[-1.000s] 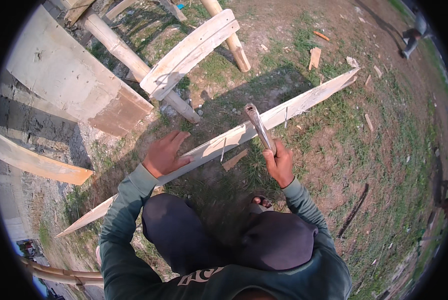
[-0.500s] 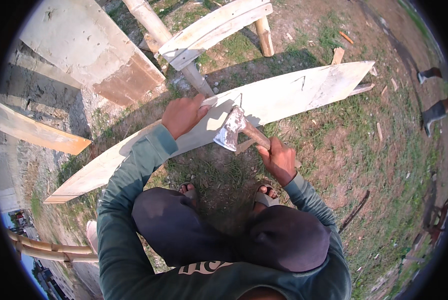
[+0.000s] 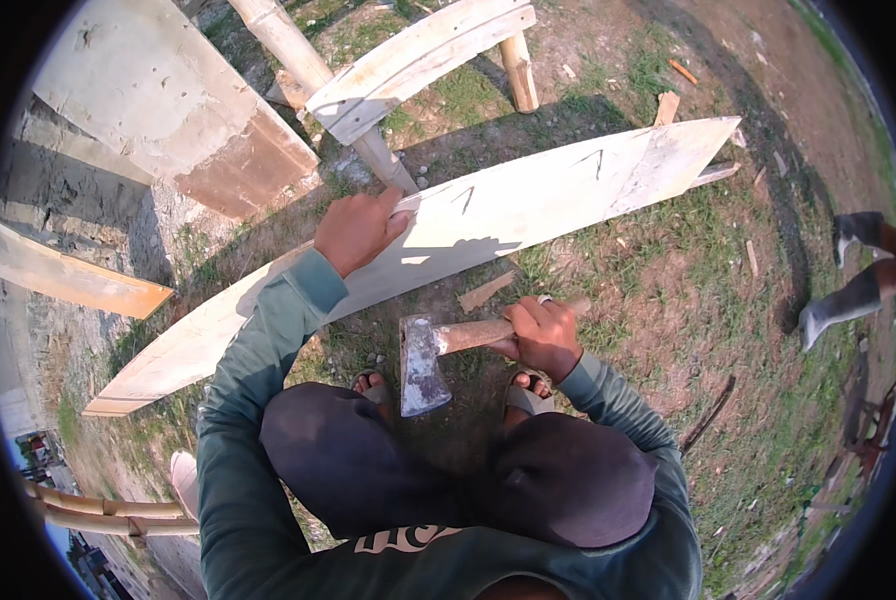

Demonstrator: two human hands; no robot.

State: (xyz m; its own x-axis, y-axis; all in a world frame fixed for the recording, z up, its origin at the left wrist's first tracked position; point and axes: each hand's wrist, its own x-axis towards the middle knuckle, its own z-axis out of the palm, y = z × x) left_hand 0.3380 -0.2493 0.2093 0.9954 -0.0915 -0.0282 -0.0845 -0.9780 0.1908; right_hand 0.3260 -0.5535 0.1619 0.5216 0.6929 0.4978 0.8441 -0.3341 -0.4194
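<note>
Wood grip: right hand (image 3: 540, 335) fingers wrapped tight on hatchet (image 3: 438, 352) handle, near the plank.
Left hand (image 3: 356, 228): fingers pressed together, flat on pale plank (image 3: 488, 215), left of centre.
Blade: steel head low, near feet.
Tip: probably keep left hand clear of cut edge.

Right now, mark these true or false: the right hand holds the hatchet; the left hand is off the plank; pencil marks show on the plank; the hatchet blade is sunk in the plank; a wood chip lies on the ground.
1. The right hand grips the wooden-handled steel hatchet: true.
2. The left hand is off the long pale wooden plank: false, it rests on it.
3. Dark marks show on the plank: true.
4. The blade is sunk in the plank: false, it hangs clear below.
5. A small wood chip lies on the ground: true.
</note>
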